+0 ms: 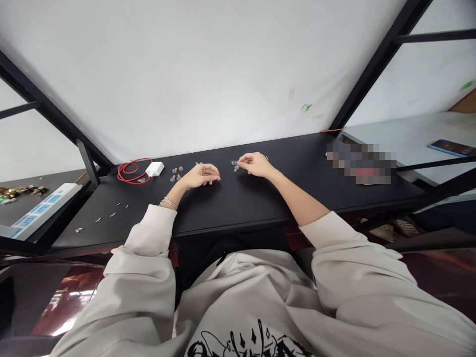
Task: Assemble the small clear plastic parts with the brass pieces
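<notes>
Pinched together, the fingertips [241, 160] of the right hand [255, 165] meet a small clear piece [235, 162], though it is too small to tell whether they clamp it. Loosely curled, the left hand [201, 175] lies right of a cluster of clear pieces [175, 173], which sits just right of the white charger [154, 169]. Open black desktop [238, 198] runs from both hands to the desk's front edge.

tiny parts [234, 163], shape probably unreadable

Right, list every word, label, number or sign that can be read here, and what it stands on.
Black stylised print on the sweatshirt: too distorted and cut off to read.
Blue markings on the power strip: too small to read.
White charger: no legible text.
</notes>
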`<state>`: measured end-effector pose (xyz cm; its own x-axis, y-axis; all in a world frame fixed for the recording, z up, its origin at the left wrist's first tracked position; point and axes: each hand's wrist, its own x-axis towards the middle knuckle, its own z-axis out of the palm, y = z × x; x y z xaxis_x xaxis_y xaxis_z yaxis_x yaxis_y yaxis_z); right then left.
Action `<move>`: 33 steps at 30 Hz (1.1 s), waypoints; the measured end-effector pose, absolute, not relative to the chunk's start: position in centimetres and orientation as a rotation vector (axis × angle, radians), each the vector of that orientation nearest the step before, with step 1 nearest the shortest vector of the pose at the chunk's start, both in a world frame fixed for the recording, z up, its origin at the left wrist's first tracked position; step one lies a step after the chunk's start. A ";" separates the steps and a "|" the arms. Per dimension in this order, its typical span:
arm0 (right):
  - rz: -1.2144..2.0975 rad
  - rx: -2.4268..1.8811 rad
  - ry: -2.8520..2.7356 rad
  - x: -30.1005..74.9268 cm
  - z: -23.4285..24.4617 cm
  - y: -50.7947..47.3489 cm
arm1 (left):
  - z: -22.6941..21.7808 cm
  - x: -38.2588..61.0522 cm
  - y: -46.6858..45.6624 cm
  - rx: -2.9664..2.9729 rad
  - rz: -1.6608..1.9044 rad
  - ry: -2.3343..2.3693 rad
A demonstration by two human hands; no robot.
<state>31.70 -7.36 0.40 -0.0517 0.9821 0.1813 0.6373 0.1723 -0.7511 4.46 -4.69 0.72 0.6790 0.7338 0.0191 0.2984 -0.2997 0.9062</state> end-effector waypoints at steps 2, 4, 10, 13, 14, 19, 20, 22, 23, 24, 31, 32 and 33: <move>0.641 -1.538 -1.766 31.7 0.4 -7.3 | 0.8 4.5 -4.7 1.879 0.544 0.805; 0.639 -1.540 -1.766 31.7 0.3 -7.3 | 0.8 4.5 -4.7 1.874 0.545 0.803; 0.662 -1.529 -1.767 31.8 0.2 -7.2 | 0.8 4.6 -4.7 1.857 0.560 0.800; 0.668 -1.517 -1.767 31.9 0.1 -7.0 | 0.8 4.6 -4.8 1.866 0.554 0.813; 0.674 -1.510 -1.768 31.9 0.0 -7.0 | 0.8 4.6 -4.8 1.863 0.548 0.819; 0.714 -1.472 -1.767 31.9 -0.3 -6.6 | 0.7 4.5 -4.6 1.878 0.510 0.816; 0.721 -1.467 -1.764 31.9 -0.4 -6.6 | 0.7 4.5 -4.5 1.888 0.507 0.817; 0.735 -1.454 -1.755 32.0 -0.5 -6.4 | 0.6 4.4 -4.4 1.903 0.504 0.826; 0.741 -1.446 -1.752 32.1 -0.6 -6.3 | 0.6 4.4 -4.4 1.909 0.504 0.834; 0.742 -1.439 -1.751 32.1 -0.6 -6.2 | 0.6 4.4 -4.4 1.914 0.502 0.842; 0.944 -1.202 -1.744 30.0 -0.4 -7.2 | 0.5 5.0 -4.7 1.988 0.512 0.856; 1.028 -1.138 -1.747 29.5 -0.3 -7.5 | 0.5 5.2 -4.9 1.998 0.518 0.850; 1.093 -1.081 -1.750 28.9 -0.2 -7.8 | 0.5 5.4 -5.0 2.004 0.525 0.841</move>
